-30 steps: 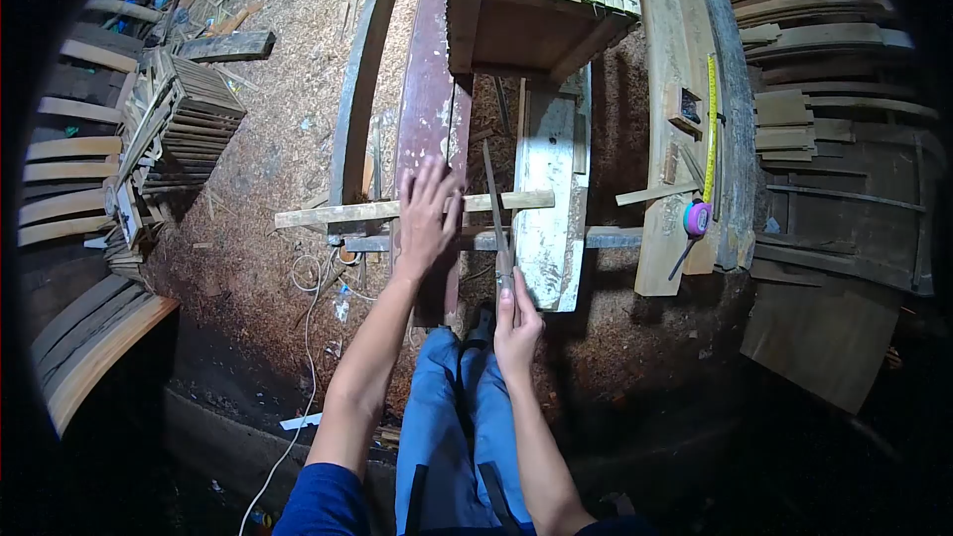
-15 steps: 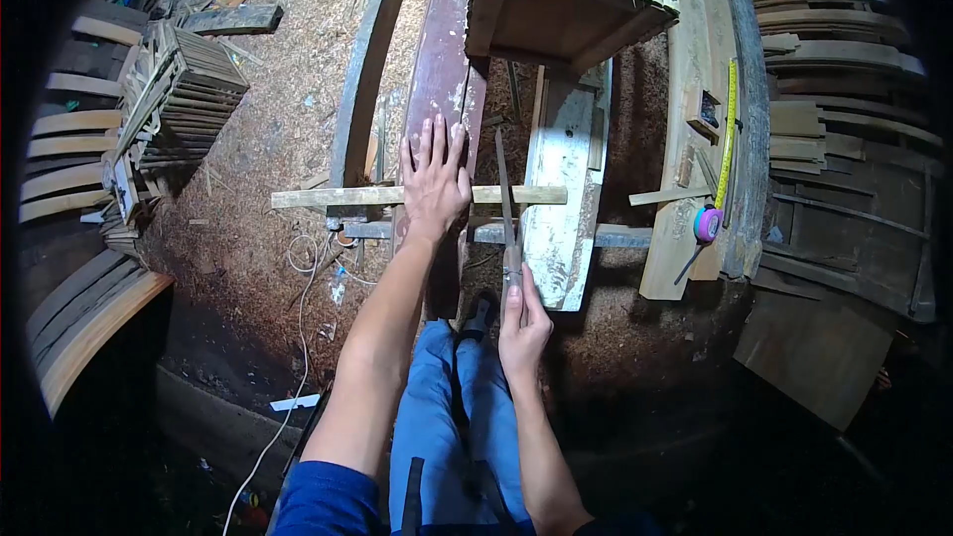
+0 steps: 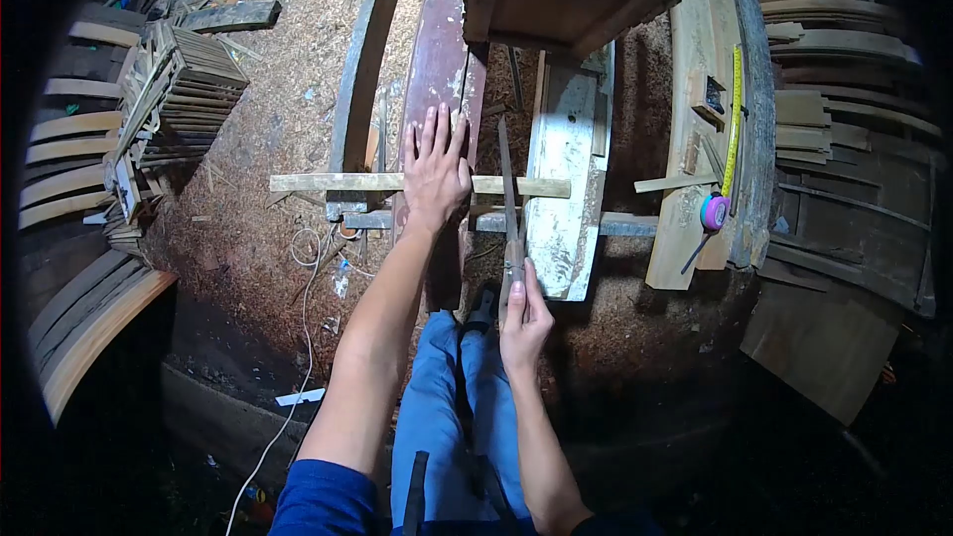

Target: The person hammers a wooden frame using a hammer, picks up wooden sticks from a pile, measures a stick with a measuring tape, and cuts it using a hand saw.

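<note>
Across the dark red board [image 3: 432,60] and the white-painted board [image 3: 564,139] lies a thin wooden strip [image 3: 338,183]. My left hand [image 3: 436,174] rests flat on the strip and the red board, its fingers spread and pointing away from me. The handle of a long narrow blade [image 3: 508,174] is in my right hand [image 3: 524,323], whose thumb lies along it. The blade points away from me, between the two boards, beside or over the strip; whether it touches the strip I cannot tell.
A box-like wooden piece [image 3: 556,0] stands on the boards ahead. On the right plank [image 3: 685,139] lie a purple tape measure [image 3: 715,210] and small offcuts. Bundled slats [image 3: 194,89] stand at left. Stacked boards [image 3: 824,40] line the right. A white cable [image 3: 308,337] crosses the floor.
My left hand has settled flat on the strip, which now lies more level across the boards. The view has shifted slightly. My right hand keeps its hold on the blade's handle.
</note>
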A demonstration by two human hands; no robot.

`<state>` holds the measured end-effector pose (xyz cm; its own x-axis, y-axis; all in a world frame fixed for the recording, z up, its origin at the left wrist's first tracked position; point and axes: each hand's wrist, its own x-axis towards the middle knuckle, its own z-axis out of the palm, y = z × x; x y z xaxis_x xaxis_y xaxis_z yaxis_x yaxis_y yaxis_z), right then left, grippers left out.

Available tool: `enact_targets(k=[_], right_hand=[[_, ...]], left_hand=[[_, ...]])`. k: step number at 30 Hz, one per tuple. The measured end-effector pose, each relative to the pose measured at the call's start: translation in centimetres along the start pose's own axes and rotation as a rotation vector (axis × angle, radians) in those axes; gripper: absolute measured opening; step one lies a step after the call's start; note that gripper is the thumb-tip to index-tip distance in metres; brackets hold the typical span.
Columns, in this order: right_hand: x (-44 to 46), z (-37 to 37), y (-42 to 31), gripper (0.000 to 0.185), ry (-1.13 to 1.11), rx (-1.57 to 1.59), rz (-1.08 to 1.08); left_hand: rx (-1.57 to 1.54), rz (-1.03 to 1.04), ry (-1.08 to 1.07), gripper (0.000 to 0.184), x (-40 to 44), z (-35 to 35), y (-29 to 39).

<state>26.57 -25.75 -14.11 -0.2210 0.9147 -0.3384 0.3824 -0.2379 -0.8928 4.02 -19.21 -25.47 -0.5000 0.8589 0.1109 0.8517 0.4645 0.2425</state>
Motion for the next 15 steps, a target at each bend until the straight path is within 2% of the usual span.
enact_targets(k=[15], right_hand=[[0.6, 1.1, -0.7, 0.044, 0.025, -0.078, -0.052]], left_hand=[[0.026, -0.001, -0.016, 0.073, 0.2, -0.1, 0.1]])
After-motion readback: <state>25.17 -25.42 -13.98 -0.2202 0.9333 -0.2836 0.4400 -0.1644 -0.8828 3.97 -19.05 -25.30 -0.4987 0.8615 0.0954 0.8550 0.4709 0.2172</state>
